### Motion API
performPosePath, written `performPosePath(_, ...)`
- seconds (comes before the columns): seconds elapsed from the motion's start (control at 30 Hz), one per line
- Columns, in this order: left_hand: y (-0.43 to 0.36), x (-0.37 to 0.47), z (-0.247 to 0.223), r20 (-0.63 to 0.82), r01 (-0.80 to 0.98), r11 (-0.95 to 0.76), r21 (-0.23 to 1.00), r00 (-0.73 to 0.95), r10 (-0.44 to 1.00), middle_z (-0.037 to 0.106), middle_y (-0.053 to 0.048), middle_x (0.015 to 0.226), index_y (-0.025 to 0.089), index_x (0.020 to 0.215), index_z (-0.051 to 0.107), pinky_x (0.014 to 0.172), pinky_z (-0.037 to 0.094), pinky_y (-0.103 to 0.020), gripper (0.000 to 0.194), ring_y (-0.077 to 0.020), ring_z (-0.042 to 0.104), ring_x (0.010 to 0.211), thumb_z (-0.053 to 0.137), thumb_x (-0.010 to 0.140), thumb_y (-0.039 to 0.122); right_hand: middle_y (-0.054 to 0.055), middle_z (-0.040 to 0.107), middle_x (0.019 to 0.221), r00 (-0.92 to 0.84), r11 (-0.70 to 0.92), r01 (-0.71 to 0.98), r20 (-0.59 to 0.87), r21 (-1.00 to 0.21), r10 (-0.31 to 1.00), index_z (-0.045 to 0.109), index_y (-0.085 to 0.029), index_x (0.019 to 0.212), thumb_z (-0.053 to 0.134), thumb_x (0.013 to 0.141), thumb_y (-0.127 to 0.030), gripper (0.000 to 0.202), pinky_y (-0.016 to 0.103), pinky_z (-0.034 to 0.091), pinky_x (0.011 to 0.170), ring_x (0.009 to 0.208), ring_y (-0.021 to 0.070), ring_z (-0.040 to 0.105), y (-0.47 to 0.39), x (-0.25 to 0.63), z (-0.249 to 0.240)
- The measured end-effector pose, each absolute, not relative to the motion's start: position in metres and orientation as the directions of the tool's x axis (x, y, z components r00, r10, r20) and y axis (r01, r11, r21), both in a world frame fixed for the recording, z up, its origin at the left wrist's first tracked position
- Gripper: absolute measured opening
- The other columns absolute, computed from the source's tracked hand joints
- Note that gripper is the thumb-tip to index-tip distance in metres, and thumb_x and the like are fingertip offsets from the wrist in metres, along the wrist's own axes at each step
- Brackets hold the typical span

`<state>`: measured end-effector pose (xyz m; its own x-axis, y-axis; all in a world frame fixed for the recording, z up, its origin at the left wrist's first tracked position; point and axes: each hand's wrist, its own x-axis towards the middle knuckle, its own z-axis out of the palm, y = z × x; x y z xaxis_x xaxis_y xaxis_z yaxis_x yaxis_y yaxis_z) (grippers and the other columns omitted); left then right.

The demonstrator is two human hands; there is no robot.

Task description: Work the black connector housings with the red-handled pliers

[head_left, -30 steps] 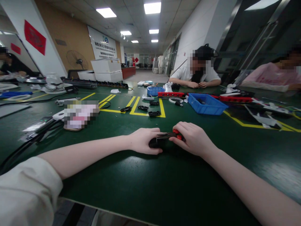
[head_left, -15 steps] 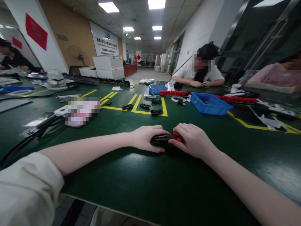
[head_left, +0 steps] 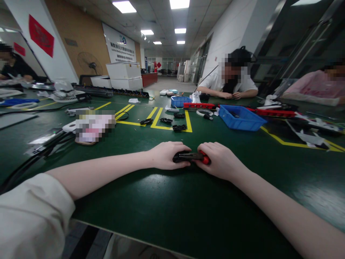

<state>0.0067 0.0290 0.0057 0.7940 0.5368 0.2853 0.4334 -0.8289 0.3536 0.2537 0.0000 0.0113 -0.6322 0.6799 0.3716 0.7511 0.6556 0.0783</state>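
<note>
My right hand [head_left: 217,158] is closed around pliers [head_left: 194,156] with red handles and dark metal jaws. The jaws point left and lie against a small black plastic part [head_left: 176,157]. That part sits between the thumb and fingers of my left hand [head_left: 169,155], which is closed on it just above the table. Its far side is covered by my fingers. Beyond my hands, several similar black parts [head_left: 179,127] lie on the green table [head_left: 151,216], in and beside a yellow tape outline.
A blue bin [head_left: 239,118] stands ahead to the right, and a smaller blue bin [head_left: 181,101] is farther back. A phone [head_left: 94,129] and black cables [head_left: 40,154] lie to the left. A person [head_left: 237,77] sits across the table, with others at both sides.
The pliers have turned in my right hand, showing more of the jaws and red handle. My left hand has shifted slightly up in view, still with the black part.
</note>
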Motion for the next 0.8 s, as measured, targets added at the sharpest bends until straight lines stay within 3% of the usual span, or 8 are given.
performPosePath(0.3, 0.0267, 0.0066, 0.0078, 0.258, 0.483, -0.816, 0.318, 0.784, 0.564, 0.073, -0.009, 0.113, 0.019, 0.124, 0.066, 0.086, 0.056, -0.035, 0.042, -0.0254, 0.072, 0.102, 0.060, 0.097, 0.050, 0.005, 0.067, 0.079, -0.561, 0.576, 0.816, 0.313, 0.051, 0.767, 0.053, -0.023, 0.084, 0.061, 0.083, -0.021, 0.008, 0.033, 0.044, 0.068, 0.071, 0.0204, 0.062, -0.0056, 0.2464, 0.0145)
performPosePath(0.47, 0.0247, 0.0075, 0.0081, 0.239, 0.526, -0.783, 0.333, 0.756, 0.610, 0.073, -0.009, 0.117, 0.020, 0.122, 0.063, 0.086, 0.057, -0.038, 0.041, -0.0273, 0.072, 0.105, 0.062, 0.095, 0.051, 0.004, 0.067, 0.078, -0.554, 0.572, 0.819, 0.299, 0.030, 0.777, 0.053, -0.024, 0.084, 0.061, 0.082, -0.021, 0.009, 0.033, 0.044, 0.066, 0.069, 0.0202, 0.061, -0.0061, 0.2448, 0.0163)
performPosePath(0.67, 0.0265, 0.0068, 0.0047, 0.318, 0.503, -0.791, 0.347, 0.731, 0.604, 0.069, -0.008, 0.122, 0.022, 0.124, 0.058, 0.086, 0.057, -0.038, 0.041, -0.0252, 0.070, 0.103, 0.068, 0.091, 0.044, 0.004, 0.068, 0.078, -0.514, 0.538, 0.843, 0.271, -0.017, 0.814, 0.052, -0.024, 0.082, 0.061, 0.082, -0.021, 0.010, 0.032, 0.044, 0.065, 0.071, 0.0202, 0.062, -0.0064, 0.2435, 0.0181)
performPosePath(0.8, 0.0301, 0.0059, 0.0026, 0.343, 0.454, -0.796, 0.401, 0.732, 0.589, 0.066, -0.010, 0.126, 0.021, 0.129, 0.056, 0.089, 0.058, -0.040, 0.051, -0.0258, 0.069, 0.107, 0.073, 0.086, 0.040, 0.003, 0.067, 0.076, -0.489, 0.515, 0.856, 0.253, -0.046, 0.835, 0.052, -0.025, 0.081, 0.060, 0.083, -0.023, 0.009, 0.031, 0.043, 0.064, 0.070, 0.0198, 0.062, -0.0058, 0.2436, 0.0171)
